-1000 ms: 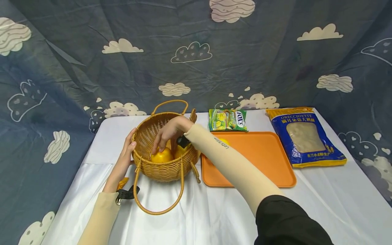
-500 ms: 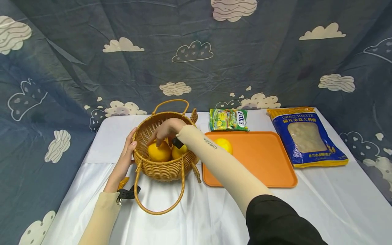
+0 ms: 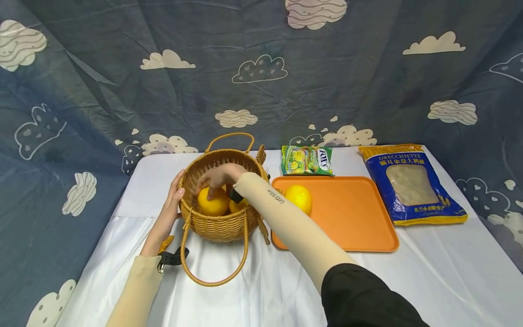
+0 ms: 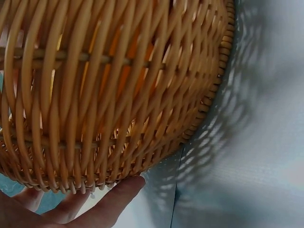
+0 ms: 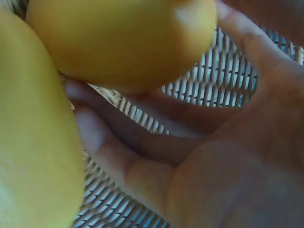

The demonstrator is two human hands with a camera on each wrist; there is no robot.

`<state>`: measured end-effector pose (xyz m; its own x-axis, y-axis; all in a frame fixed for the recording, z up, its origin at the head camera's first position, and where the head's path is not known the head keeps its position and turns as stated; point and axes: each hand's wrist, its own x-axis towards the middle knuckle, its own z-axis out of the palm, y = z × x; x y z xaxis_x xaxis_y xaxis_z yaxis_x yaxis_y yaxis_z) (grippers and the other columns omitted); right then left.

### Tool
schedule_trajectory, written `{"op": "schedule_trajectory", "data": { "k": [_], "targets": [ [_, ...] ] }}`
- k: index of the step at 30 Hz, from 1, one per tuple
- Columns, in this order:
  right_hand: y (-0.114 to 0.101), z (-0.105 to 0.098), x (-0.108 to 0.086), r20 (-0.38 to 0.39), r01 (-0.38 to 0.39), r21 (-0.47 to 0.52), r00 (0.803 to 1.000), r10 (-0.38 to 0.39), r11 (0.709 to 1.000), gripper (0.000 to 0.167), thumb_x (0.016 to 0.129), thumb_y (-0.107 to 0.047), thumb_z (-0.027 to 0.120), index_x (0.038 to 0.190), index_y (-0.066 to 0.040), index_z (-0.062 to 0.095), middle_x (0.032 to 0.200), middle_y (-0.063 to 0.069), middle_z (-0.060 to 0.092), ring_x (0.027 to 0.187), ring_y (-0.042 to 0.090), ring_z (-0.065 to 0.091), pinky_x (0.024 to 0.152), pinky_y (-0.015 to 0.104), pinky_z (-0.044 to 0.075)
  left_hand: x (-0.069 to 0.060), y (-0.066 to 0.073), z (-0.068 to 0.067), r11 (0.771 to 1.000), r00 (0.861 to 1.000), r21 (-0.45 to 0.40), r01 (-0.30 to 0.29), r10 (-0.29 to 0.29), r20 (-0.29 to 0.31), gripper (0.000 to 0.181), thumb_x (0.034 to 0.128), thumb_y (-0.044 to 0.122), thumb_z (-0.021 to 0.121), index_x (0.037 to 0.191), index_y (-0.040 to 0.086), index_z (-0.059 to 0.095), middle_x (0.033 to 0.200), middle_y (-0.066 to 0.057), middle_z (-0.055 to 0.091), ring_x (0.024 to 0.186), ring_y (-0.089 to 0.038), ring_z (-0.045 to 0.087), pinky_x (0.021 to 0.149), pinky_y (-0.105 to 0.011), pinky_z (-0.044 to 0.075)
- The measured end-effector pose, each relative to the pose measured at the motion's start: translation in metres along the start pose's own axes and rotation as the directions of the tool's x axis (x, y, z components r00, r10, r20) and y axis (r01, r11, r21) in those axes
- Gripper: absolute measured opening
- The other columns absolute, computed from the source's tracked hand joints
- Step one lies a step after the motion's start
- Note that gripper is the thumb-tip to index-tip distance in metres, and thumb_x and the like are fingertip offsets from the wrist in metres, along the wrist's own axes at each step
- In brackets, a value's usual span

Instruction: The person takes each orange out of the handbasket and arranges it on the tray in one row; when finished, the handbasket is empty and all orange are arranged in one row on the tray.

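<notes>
A wicker basket [image 3: 222, 227] with looped handles stands on the left of the white table. Against its left outer wall rests my left hand [image 3: 166, 213], fingers fairly straight; the left wrist view shows fingers [image 4: 107, 204] touching the weave. Inside the basket my right hand [image 3: 218, 177] holds a yellow-orange orange [image 3: 213, 204], digits on two sides of it. In the right wrist view that orange [image 5: 128, 42] lies against the fingers, with a second orange [image 5: 33, 133] beside it. Part of the second is hidden by the right wrist in the head view.
An orange tray [image 3: 347, 213] with a yellow round fruit [image 3: 299, 199] on its left side is right of the basket. Behind the tray lies a green FOX'S candy bag [image 3: 306, 160]. A blue orecchiette bag [image 3: 412, 186] lies at the far right. Patterned cloth hangs behind.
My right hand has shifted slightly left and lower in the basket, and the orange under it has moved a little. The fruit on the tray has come into fuller view. My left hand stays on the basket.
</notes>
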<state>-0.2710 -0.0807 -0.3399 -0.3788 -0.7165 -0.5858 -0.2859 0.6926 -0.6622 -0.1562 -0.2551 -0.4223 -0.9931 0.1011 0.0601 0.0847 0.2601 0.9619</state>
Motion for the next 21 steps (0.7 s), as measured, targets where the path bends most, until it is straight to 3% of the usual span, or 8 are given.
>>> {"op": "schedule_trajectory", "data": {
  "k": [6,9,16,21],
  "targets": [
    [0.007,-0.010,-0.014,-0.022,0.014,0.070,1.000,-0.013,0.997,0.038,0.098,-0.015,0.053,0.136,-0.020,0.046,0.148,0.007,0.027,0.111,0.029,0.049,0.086,0.043,0.049,0.001,0.000,0.000,1.000,1.000,-0.005,0.002,-0.002,0.002,0.054,0.1000,0.045,0.028,0.151,0.045,0.011,0.159,0.002,0.003,0.136,-0.042,0.020,0.086,-0.072,0.033],
    [0.010,-0.020,-0.027,-0.024,0.073,0.151,0.997,-0.070,0.986,0.037,0.100,-0.016,0.050,0.136,-0.019,0.043,0.149,0.006,0.024,0.108,0.028,0.049,0.087,0.047,0.047,0.000,0.000,0.000,1.000,1.000,-0.003,0.005,-0.005,0.002,0.054,0.0999,0.046,0.027,0.151,0.045,0.010,0.159,0.002,0.002,0.136,-0.041,0.020,0.086,-0.072,0.032],
    [0.026,-0.043,-0.064,-0.036,0.261,0.289,0.965,-0.261,0.921,0.036,0.103,-0.016,0.041,0.140,-0.015,0.038,0.145,0.005,0.026,0.107,0.028,0.049,0.088,0.051,0.047,0.001,0.002,0.001,1.000,1.000,0.008,-0.001,0.001,-0.001,0.055,0.1001,0.046,0.027,0.152,0.044,0.009,0.159,0.003,0.002,0.137,-0.041,0.018,0.086,-0.073,0.031],
    [0.044,-0.055,-0.098,-0.081,0.330,0.335,0.943,-0.322,0.883,0.037,0.104,-0.020,0.038,0.141,-0.016,0.035,0.140,0.010,0.032,0.102,0.032,0.055,0.090,0.056,0.044,0.000,0.002,0.002,1.000,1.000,0.010,-0.008,0.008,-0.008,0.056,0.0997,0.045,0.028,0.152,0.042,0.010,0.159,0.002,0.001,0.137,-0.041,0.016,0.086,-0.075,0.029]
  ]
}}
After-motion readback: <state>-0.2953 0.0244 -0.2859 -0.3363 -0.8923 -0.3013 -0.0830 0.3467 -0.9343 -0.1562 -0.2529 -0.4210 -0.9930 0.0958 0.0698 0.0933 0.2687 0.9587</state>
